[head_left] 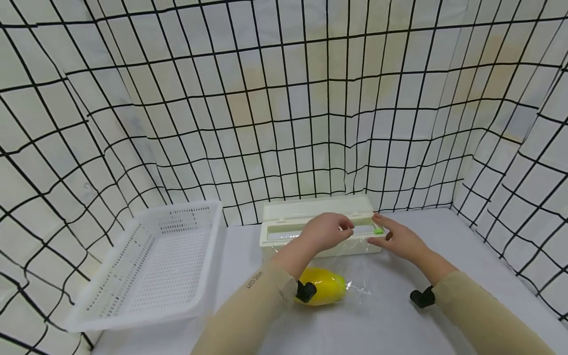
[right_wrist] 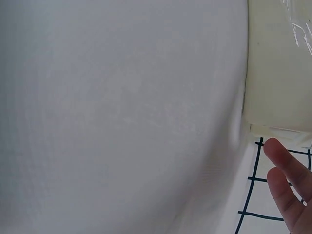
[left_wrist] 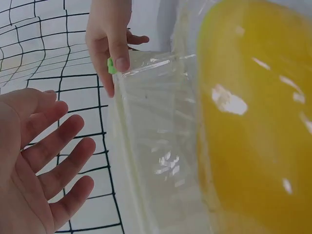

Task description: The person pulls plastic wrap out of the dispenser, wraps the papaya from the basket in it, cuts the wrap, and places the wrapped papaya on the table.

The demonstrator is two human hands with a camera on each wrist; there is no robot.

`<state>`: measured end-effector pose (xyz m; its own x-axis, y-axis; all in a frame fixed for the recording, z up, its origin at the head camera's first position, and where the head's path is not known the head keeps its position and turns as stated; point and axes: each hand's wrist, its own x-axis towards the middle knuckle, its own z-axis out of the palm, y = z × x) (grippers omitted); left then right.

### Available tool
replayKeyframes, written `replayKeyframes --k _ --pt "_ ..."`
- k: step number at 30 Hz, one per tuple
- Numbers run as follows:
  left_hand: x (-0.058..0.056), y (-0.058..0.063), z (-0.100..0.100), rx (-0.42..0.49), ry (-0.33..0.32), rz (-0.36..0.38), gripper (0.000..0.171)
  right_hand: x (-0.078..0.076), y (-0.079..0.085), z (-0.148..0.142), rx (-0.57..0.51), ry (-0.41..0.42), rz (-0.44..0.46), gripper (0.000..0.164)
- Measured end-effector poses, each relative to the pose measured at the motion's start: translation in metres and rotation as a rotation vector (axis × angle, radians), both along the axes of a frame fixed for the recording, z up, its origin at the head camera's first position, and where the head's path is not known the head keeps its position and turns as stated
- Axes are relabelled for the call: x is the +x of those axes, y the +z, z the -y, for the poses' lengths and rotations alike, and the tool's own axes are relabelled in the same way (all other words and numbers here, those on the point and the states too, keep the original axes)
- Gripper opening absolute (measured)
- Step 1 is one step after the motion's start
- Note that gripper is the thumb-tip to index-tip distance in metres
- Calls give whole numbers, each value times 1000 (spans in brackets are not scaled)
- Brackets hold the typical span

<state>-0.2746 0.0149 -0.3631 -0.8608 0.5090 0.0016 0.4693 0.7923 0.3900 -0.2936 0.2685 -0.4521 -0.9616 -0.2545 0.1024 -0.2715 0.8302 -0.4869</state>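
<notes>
A cream cling film dispenser (head_left: 301, 249) stands with its lid (head_left: 317, 206) raised at the back and a green slide cutter (head_left: 378, 230) at its right end. Clear film (left_wrist: 168, 161) hangs over its front towards a film-covered, smooth yellow oblong fruit (head_left: 326, 286) on the table. Above the dispenser my left hand (head_left: 326, 230) hovers with loosely bent fingers, nothing between them; its palm shows in the left wrist view. At the right end my right hand (head_left: 401, 239) has thumb and fingertips spread either side of the cutter, right at the dispenser's edges.
To the left stands a white perforated plastic basket (head_left: 208, 276). Black grid netting (head_left: 293, 123) over pale sheeting encloses the back and both sides of the white-covered table (head_left: 399, 315).
</notes>
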Motion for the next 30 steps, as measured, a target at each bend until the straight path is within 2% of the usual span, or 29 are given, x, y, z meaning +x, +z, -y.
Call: replayKeyframes --k 6,12,19,23,30 --pt "-14 -10 -30 -53 47 5 23 -2 -3 -3 9 -13 -34 92" --pt "-26 -15 -53 -87 98 7 20 -1 -5 -6 -18 -7 -47 90" --pt "-31 -15 -80 -165 143 -8 23 -4 -6 -8 -42 21 -66 86" --pt "-32 -16 -94 -213 151 -24 16 -4 -6 -8 -58 19 -70 85" --pt "-37 -25 -106 -263 150 -45 17 -6 -4 -9 -35 21 -93 68"
